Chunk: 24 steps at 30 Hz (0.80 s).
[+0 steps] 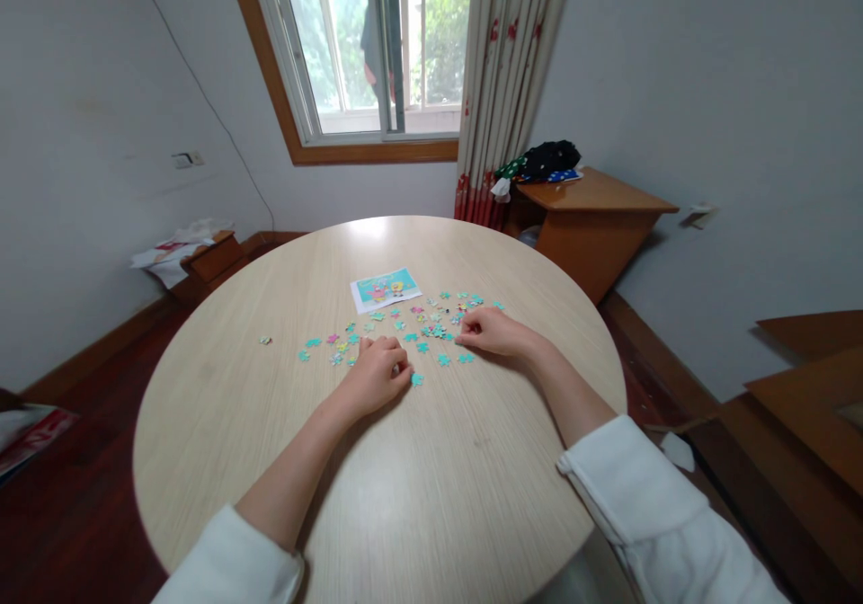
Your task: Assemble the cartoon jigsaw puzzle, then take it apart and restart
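Small jigsaw puzzle pieces (pixel 422 347), mostly teal with some pink and yellow, lie scattered across the middle of the round table (pixel 431 496). My left hand (pixel 378 375) rests low among them with its fingers curled in. Just beyond its thumb lies a single teal piece (pixel 417 379). On the other side, my right hand (pixel 491 330) has its fingers pinched together at the edge of a denser cluster of pieces (pixel 435 330). What either hand holds, if anything, is hidden. A printed picture card (pixel 386 290), teal with cartoon figures, lies flat behind the pieces.
One piece (pixel 265 341) lies apart at the left. Beyond the table's right edge stands a brown wooden cabinet (pixel 600 195) with dark cloth (pixel 549 162) on top. A window (pixel 378 47) and a patterned curtain (pixel 505 74) are at the back.
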Each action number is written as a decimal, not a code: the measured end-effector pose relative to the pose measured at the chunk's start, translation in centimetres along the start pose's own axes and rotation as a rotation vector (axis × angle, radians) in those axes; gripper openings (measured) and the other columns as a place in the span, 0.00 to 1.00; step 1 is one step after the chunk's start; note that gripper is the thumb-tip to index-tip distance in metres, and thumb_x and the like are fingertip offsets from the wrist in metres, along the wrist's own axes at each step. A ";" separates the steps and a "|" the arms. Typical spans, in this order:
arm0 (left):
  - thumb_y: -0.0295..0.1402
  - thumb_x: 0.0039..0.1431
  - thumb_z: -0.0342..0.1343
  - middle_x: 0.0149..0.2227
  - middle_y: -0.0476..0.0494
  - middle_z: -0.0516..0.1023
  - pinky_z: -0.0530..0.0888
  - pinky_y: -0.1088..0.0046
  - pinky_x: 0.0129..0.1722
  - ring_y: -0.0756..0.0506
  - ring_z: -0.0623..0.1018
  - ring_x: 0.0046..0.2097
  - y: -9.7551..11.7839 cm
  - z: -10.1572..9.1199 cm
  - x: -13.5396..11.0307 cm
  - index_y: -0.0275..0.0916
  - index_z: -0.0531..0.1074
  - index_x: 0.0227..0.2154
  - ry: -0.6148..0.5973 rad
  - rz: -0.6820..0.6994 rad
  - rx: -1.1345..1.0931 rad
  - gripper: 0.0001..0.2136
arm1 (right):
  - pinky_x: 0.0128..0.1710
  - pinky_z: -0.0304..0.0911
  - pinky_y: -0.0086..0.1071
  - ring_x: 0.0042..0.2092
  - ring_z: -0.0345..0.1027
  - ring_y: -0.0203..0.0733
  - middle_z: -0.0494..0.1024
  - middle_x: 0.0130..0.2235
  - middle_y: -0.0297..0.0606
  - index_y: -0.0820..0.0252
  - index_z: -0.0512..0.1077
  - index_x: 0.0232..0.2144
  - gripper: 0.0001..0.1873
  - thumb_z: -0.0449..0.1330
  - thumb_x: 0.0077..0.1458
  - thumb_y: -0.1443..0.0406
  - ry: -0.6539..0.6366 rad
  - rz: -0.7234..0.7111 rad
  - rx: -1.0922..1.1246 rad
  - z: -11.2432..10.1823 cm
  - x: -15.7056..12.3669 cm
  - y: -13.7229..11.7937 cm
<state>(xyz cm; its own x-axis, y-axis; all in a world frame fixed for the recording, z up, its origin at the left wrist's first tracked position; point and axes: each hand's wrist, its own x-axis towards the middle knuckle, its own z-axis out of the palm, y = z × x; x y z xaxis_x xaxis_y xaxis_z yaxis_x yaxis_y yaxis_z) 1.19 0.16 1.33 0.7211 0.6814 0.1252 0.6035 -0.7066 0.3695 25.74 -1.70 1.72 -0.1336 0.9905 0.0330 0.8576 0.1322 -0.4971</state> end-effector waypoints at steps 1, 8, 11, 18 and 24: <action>0.32 0.58 0.48 0.33 0.43 0.73 0.59 0.60 0.44 0.45 0.71 0.38 0.0 0.0 0.0 0.36 0.69 0.23 0.000 0.000 0.002 0.11 | 0.28 0.50 0.29 0.26 0.57 0.34 0.64 0.19 0.31 0.59 0.62 0.15 0.15 0.59 0.48 0.62 0.013 0.022 -0.021 0.0 0.0 -0.1; 0.32 0.58 0.47 0.33 0.44 0.73 0.59 0.59 0.46 0.44 0.71 0.39 0.0 0.0 0.0 0.36 0.70 0.23 -0.011 -0.012 -0.003 0.11 | 0.30 0.48 0.30 0.26 0.56 0.35 0.64 0.18 0.30 0.59 0.61 0.14 0.18 0.63 0.47 0.60 0.077 0.072 -0.075 0.2 0.2 -0.2; 0.32 0.58 0.47 0.33 0.44 0.73 0.59 0.59 0.46 0.44 0.71 0.39 0.1 0.0 0.0 0.37 0.69 0.23 -0.006 -0.010 -0.006 0.11 | 0.31 0.49 0.30 0.28 0.59 0.36 0.69 0.21 0.33 0.60 0.69 0.19 0.14 0.59 0.52 0.60 0.179 0.065 -0.060 0.8 0.7 -0.2; 0.32 0.58 0.47 0.33 0.44 0.73 0.58 0.59 0.45 0.44 0.71 0.39 -0.1 0.2 0.1 0.36 0.69 0.23 -0.004 0.003 0.013 0.11 | 0.43 0.50 0.35 0.41 0.65 0.42 0.76 0.36 0.40 0.57 0.76 0.39 0.11 0.60 0.54 0.61 0.180 -0.050 -0.111 2.5 1.8 0.4; 0.33 0.58 0.47 0.32 0.43 0.73 0.59 0.59 0.45 0.43 0.71 0.40 -0.1 0.3 0.1 0.37 0.69 0.23 0.010 0.010 0.011 0.11 | 0.45 0.50 0.36 0.39 0.65 0.40 0.73 0.34 0.37 0.56 0.77 0.36 0.07 0.61 0.54 0.64 0.195 -0.063 -0.066 3.1 2.1 0.2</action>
<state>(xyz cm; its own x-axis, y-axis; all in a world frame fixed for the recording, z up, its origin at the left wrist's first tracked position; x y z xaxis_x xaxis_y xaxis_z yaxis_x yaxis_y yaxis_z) 1.34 0.23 1.01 0.7239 0.6759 0.1383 0.5998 -0.7156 0.3580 24.11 0.33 -1.02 -0.0951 0.9680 0.2324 0.8822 0.1901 -0.4308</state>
